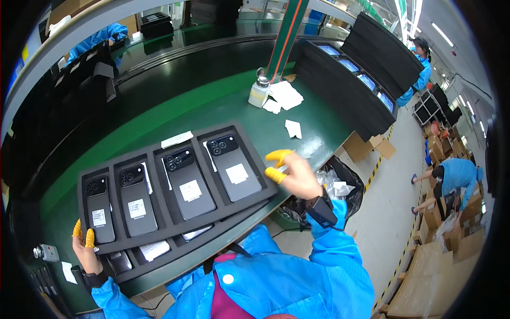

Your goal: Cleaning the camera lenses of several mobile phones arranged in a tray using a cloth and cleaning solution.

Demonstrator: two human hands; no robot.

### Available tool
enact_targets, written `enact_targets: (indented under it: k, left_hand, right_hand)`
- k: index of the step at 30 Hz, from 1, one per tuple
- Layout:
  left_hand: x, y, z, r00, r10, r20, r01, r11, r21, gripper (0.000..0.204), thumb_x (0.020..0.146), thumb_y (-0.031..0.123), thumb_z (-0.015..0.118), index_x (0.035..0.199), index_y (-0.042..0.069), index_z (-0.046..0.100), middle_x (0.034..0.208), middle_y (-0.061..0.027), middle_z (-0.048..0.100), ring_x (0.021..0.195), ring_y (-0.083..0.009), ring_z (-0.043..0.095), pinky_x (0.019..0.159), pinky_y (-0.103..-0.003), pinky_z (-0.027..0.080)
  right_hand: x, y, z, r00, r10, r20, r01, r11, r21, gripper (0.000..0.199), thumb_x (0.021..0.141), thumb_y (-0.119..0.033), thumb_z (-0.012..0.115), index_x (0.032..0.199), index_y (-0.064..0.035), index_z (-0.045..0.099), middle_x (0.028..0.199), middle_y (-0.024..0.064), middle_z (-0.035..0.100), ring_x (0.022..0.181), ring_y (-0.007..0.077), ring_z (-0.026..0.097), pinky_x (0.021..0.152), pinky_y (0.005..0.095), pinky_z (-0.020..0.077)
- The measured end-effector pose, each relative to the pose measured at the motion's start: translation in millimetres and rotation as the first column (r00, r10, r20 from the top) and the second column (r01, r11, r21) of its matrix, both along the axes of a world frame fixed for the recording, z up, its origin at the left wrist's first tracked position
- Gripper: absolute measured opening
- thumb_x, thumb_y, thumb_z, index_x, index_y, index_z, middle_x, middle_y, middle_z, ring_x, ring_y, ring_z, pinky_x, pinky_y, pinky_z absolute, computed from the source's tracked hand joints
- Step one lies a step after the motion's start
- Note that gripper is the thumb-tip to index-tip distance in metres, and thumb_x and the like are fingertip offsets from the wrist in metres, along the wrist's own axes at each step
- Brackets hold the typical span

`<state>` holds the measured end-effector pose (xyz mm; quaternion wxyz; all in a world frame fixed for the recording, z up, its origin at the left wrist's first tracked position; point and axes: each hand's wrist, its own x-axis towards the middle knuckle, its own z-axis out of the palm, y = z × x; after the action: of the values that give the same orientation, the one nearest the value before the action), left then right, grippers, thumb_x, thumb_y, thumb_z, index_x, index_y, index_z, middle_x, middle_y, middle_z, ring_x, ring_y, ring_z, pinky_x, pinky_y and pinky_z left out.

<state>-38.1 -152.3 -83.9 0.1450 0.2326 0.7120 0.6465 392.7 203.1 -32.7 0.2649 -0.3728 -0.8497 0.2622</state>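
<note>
Your green workbench (pixel 326 119) supports the black upper foam tray (pixel 161 194) directly in front of your torso. The black lower foam tray (pixel 176 250) sits beneath it, its front portion exposed. The upper tray carries four dark smartphones (pixel 186 175), one per compartment, backs up and camera ends away from you.

Your right hand (pixel 301 179) is beside the tray's right edge: thumb and index finger are spread with a clear gap and have hold of nothing. Contact between these fingertips and the edge cannot be confirmed. Your left hand (pixel 86 256) touches the near-left corner, its two visible fingertips slightly parted; how firmly it grips cannot be told.

A white label (pixel 190 191) is on the back of each smartphone. Yellow finger cots (pixel 275 175) cover the visible fingertips of both your hands.
</note>
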Motion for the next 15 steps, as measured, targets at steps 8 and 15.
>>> enact_targets:
  k: [8,15]
  left_hand:
    - [-4,-2,-11,0.998,0.002,-0.064,-0.008,0.995,-0.097,0.042,0.092,0.002,0.056,0.133,-0.005,0.046,0.121,-0.0110,0.058,0.108,-0.0169,0.057,0.096,-0.028,0.043]
    - [-6,-17,-10,0.998,0.068,-0.017,-0.069,0.982,-0.176,0.047,0.092,0.005,0.056,0.136,-0.004,0.043,0.131,-0.0127,0.051,0.116,-0.0186,0.051,0.101,-0.031,0.039]
  right_hand:
    - [136,106,53,0.812,-0.477,0.337,0.232,0.792,0.565,0.066,0.069,-0.025,0.080,0.124,-0.0032,0.051,0.127,0.0265,0.048,0.122,0.0429,0.044,0.100,0.0494,0.0376]
    - [182,217,160,0.347,-0.911,0.224,0.479,0.378,0.792,0.084,0.071,-0.027,0.080,0.142,-0.0122,0.037,0.144,0.0246,0.035,0.129,0.0486,0.038,0.098,0.0591,0.0409]
